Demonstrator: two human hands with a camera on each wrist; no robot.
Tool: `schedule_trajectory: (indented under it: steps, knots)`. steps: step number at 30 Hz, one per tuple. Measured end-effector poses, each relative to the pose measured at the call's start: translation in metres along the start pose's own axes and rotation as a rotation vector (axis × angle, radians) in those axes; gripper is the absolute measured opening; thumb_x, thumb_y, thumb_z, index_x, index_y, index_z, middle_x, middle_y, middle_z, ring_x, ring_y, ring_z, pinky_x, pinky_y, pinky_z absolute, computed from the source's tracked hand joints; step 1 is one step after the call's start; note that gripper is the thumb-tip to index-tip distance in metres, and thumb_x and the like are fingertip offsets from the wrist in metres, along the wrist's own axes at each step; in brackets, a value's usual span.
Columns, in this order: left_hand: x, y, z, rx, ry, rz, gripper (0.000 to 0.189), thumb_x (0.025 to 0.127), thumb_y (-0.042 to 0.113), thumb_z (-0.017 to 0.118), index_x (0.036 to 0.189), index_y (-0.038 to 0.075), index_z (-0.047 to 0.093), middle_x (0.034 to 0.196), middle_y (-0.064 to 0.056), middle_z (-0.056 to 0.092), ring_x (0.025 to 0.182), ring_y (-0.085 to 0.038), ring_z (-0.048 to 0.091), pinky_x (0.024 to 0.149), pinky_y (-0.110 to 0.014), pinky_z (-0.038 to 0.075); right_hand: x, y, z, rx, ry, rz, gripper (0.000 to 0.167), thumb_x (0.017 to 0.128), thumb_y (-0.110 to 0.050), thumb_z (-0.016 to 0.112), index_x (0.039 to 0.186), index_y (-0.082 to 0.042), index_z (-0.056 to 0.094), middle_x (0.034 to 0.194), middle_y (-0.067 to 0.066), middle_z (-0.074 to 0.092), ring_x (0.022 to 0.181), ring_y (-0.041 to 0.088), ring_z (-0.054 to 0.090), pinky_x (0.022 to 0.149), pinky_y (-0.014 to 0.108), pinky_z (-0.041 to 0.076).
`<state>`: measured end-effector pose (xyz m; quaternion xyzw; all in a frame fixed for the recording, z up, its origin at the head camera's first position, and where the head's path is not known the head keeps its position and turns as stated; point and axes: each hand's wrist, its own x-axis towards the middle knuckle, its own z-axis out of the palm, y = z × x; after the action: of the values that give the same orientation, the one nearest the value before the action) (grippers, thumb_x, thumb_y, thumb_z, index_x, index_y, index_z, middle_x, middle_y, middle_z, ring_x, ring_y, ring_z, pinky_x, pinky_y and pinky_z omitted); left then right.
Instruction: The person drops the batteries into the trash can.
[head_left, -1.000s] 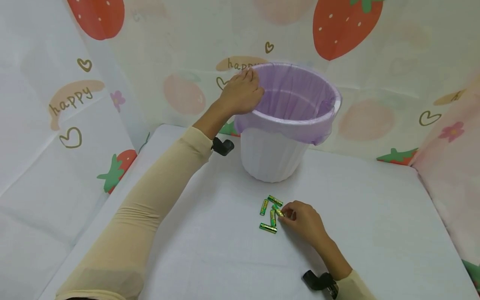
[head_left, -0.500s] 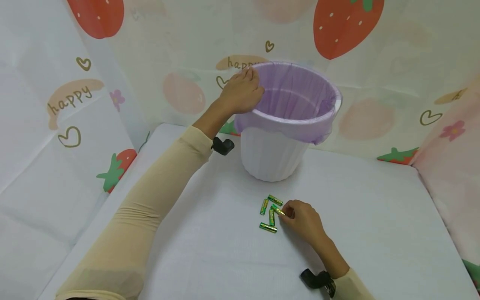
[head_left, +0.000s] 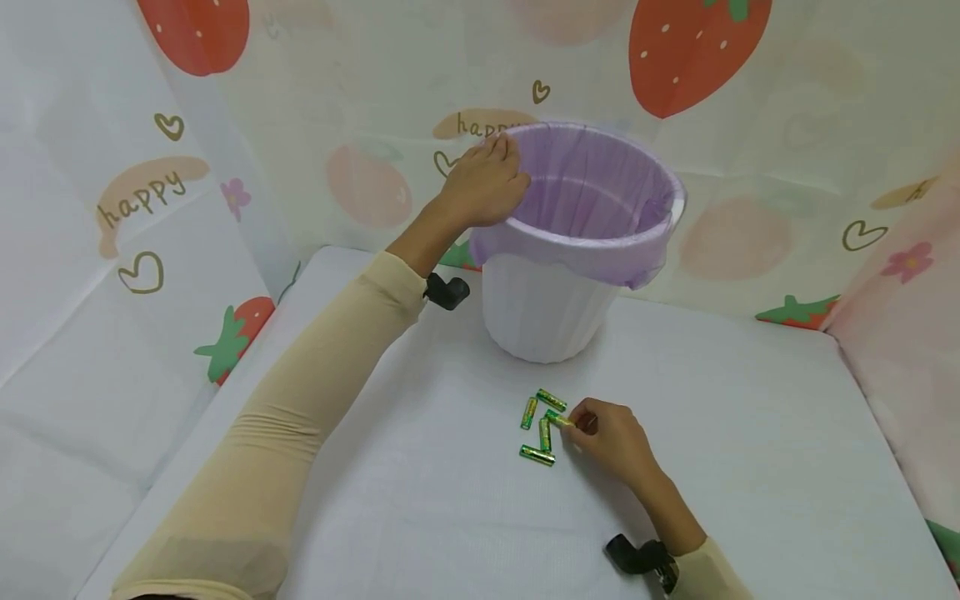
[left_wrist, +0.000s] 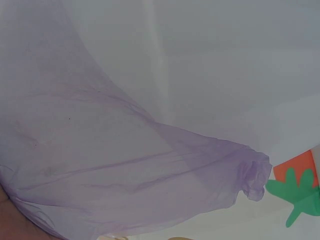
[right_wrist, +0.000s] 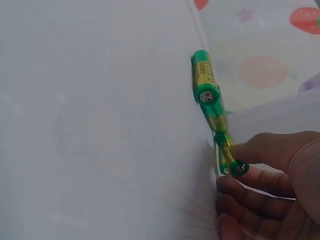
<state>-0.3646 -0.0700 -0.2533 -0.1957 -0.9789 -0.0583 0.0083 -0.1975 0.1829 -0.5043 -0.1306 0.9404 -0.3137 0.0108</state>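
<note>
My left hand [head_left: 487, 183] grips the left rim of a white trash bin [head_left: 551, 308]. A purple trash bag [head_left: 585, 183] lines this bin and folds over its rim; in the left wrist view the bag [left_wrist: 125, 165] covers much of the picture. Down on the table, my right hand [head_left: 609, 440] pinches one green-and-gold battery [head_left: 556, 418] between thumb and fingers, and the right wrist view shows that battery's end [right_wrist: 241, 167] at the fingertips. Several like it lie close by, among them a back battery [head_left: 552, 400], an upright-lying one [head_left: 545, 434] and a front battery [head_left: 537, 455].
A white cloth covers the table [head_left: 720, 467]. Behind the bin stands a backdrop [head_left: 405, 100] printed with strawberries and hearts, with side panels left and right. Black wrist cameras [head_left: 447, 292] are strapped to both arms.
The pinched battery has turned a little, its outline now flatter, as the right hand shifted slightly. The left hand and the bin stay where they were.
</note>
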Motion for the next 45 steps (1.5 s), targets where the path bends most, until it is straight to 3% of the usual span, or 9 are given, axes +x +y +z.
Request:
schedule_trajectory:
  steps: [15, 26, 35, 45]
  knots:
    - [0.000, -0.001, 0.000, 0.005, 0.004, 0.006, 0.067, 0.107, 0.034, 0.010, 0.159, -0.008, 0.003, 0.168, -0.022, 0.001, 0.156, -0.033, -0.002, 0.126, -0.043, 0.000, 0.000, 0.003, -0.013, 0.142, 0.085, -0.118, 0.010, 0.085, -0.004, 0.080, 0.093, -0.007, 0.075, 0.080, -0.001, 0.074, 0.070, 0.011, 0.066, 0.063, 0.026, 0.053]
    - [0.000, 0.000, -0.001, 0.005, 0.000, -0.002, 0.067, 0.107, 0.034, 0.010, 0.159, -0.008, 0.004, 0.168, -0.022, 0.002, 0.156, -0.032, -0.001, 0.126, -0.042, 0.001, -0.003, 0.001, -0.026, 0.219, 0.106, -0.126, 0.010, 0.087, -0.008, 0.079, 0.096, -0.009, 0.074, 0.078, -0.002, 0.075, 0.066, 0.012, 0.067, 0.056, 0.025, 0.050]
    - [-0.001, 0.001, -0.002, 0.011, -0.009, -0.013, 0.067, 0.107, 0.034, 0.011, 0.159, -0.007, 0.002, 0.168, -0.020, 0.002, 0.156, -0.031, -0.001, 0.126, -0.042, 0.001, -0.010, -0.016, -0.044, 0.252, 0.127, -0.125, 0.008, 0.092, -0.005, 0.071, 0.100, -0.008, 0.071, 0.082, -0.001, 0.077, 0.068, 0.028, 0.070, 0.060, 0.026, 0.055]
    - [-0.001, 0.000, -0.002, 0.002, -0.017, -0.004, 0.067, 0.108, 0.035, 0.010, 0.160, -0.006, 0.003, 0.168, -0.020, 0.001, 0.156, -0.031, -0.002, 0.126, -0.043, 0.000, -0.022, -0.032, -0.064, 0.252, 0.228, -0.195, 0.010, 0.092, -0.011, 0.076, 0.100, -0.013, 0.071, 0.083, -0.005, 0.077, 0.068, 0.013, 0.067, 0.061, 0.024, 0.055]
